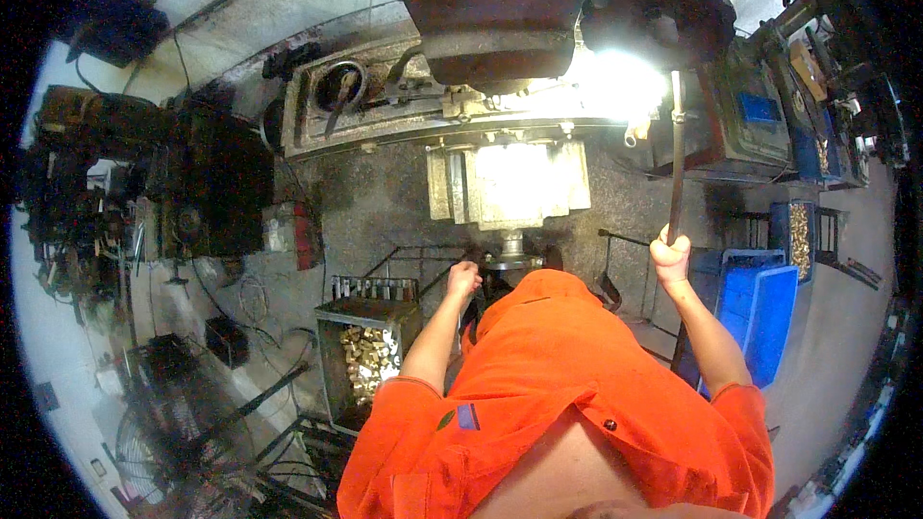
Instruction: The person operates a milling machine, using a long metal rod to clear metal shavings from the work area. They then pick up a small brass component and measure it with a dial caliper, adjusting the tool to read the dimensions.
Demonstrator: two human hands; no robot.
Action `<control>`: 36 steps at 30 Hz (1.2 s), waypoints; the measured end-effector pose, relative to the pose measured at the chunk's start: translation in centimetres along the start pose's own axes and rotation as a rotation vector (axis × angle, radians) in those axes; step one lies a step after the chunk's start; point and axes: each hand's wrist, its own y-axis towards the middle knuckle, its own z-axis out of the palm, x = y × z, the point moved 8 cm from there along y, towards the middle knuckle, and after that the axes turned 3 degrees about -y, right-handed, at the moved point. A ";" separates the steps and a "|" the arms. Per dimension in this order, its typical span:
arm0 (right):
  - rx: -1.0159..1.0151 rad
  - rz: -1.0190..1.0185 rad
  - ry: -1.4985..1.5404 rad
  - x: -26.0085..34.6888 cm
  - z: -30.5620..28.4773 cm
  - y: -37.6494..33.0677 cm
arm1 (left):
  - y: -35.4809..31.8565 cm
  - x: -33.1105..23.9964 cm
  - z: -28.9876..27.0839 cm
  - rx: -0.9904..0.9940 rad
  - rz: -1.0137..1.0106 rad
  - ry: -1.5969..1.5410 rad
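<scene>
machine table [404, 125] edge sits ahead, blue crate [760, 303] just right. right hand [670, 256] clenches long lever [677, 159] at its lower end; left hand [464, 279] grips small handwheel [508, 264], partly hidden.

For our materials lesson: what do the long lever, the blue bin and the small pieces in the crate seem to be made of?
Lever: probably steel, a dark, dull, thin rod, gripped at its end by the right hand. Blue bin: likely plastic, evenly coloured with smooth moulded walls. Pieces in the crate: possibly brass, yellowish with a metallic sheen; too small to be sure.
</scene>
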 end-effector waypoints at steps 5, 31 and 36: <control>0.006 -0.074 0.018 0.9 0.5 0.1 | 0.3 0.1 -0.1 0.008 0.009 -0.001; 0.038 -0.076 0.219 -2.6 0.6 2.5 | -0.3 -0.6 -0.6 -0.006 0.048 -0.002; 0.010 -0.111 0.178 -2.6 0.5 2.5 | -0.1 -0.3 -0.8 0.000 0.052 0.010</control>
